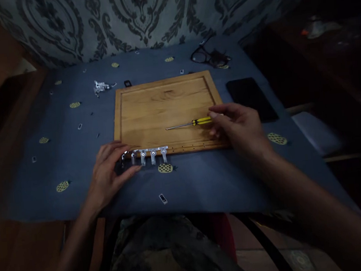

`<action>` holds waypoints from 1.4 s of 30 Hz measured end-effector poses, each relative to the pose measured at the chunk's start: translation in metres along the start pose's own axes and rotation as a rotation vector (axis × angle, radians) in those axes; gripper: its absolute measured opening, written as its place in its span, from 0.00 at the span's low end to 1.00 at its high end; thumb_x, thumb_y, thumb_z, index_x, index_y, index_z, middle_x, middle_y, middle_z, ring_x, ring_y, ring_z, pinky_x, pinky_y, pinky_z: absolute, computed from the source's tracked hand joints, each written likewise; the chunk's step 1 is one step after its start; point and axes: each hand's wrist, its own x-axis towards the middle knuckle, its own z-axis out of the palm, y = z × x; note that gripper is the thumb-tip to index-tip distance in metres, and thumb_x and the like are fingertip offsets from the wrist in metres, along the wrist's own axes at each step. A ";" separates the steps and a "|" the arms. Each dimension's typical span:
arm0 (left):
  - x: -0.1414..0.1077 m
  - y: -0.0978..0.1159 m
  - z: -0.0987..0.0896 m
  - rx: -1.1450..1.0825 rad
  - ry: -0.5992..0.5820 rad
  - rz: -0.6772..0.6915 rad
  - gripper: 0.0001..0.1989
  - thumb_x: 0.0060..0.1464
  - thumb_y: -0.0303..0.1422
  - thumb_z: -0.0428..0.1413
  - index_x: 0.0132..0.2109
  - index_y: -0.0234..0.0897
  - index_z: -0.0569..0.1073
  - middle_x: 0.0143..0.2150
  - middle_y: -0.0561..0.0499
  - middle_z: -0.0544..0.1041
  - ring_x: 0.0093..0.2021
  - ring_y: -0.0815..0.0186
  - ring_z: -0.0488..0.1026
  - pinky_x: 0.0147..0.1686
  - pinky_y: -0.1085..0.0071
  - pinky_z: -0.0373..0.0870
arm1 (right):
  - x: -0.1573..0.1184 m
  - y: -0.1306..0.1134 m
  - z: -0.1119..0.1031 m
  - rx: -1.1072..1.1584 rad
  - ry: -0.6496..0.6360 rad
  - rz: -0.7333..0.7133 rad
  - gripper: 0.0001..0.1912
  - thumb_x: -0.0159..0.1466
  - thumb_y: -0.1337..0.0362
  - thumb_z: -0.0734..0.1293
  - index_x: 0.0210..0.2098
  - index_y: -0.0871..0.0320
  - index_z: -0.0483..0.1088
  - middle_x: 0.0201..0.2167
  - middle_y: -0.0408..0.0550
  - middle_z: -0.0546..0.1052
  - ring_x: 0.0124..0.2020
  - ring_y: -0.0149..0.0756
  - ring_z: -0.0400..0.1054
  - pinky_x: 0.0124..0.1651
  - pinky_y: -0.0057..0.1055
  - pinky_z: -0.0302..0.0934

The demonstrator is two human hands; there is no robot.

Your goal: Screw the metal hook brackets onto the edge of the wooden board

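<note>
A wooden board (165, 107) with a grooved border lies flat on a blue patterned cloth. Along its near edge sits a row of several small metal hooks (153, 155), each hanging over the edge; small dark holes continue to the right of them. My left hand (109, 172) is at the board's near left corner, fingers spread around the leftmost hooks, thumb below the row. In my right hand (237, 123) a screwdriver (202, 120) with a yellow and black handle is pinched, its shaft pointing left above the board.
More shiny metal pieces (101, 87) lie in a small pile behind the board's left side. Eyeglasses (209, 58) rest at the back right, and a black phone or tablet (252, 98) lies right of the board. A patterned curtain (143, 15) hangs behind the table.
</note>
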 end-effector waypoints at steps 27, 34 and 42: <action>0.017 0.004 0.025 0.112 -0.145 0.229 0.23 0.64 0.49 0.62 0.55 0.35 0.76 0.54 0.41 0.80 0.62 0.48 0.72 0.68 0.40 0.61 | -0.072 -0.004 0.070 -0.784 -0.355 -0.713 0.21 0.72 0.52 0.67 0.58 0.55 0.74 0.50 0.56 0.79 0.50 0.50 0.70 0.51 0.50 0.69; 0.018 0.005 0.029 0.097 -0.130 0.216 0.22 0.66 0.49 0.60 0.55 0.36 0.77 0.54 0.41 0.80 0.60 0.48 0.73 0.66 0.42 0.63 | -0.072 0.000 0.071 -0.778 -0.331 -0.697 0.21 0.72 0.51 0.67 0.58 0.56 0.76 0.49 0.56 0.80 0.50 0.50 0.70 0.53 0.49 0.69; 0.018 0.005 0.031 0.077 -0.118 0.205 0.15 0.68 0.44 0.59 0.52 0.38 0.78 0.52 0.44 0.80 0.58 0.49 0.73 0.64 0.44 0.64 | -0.072 -0.002 0.071 -0.775 -0.324 -0.715 0.21 0.72 0.53 0.67 0.57 0.58 0.76 0.48 0.56 0.80 0.49 0.48 0.69 0.52 0.47 0.69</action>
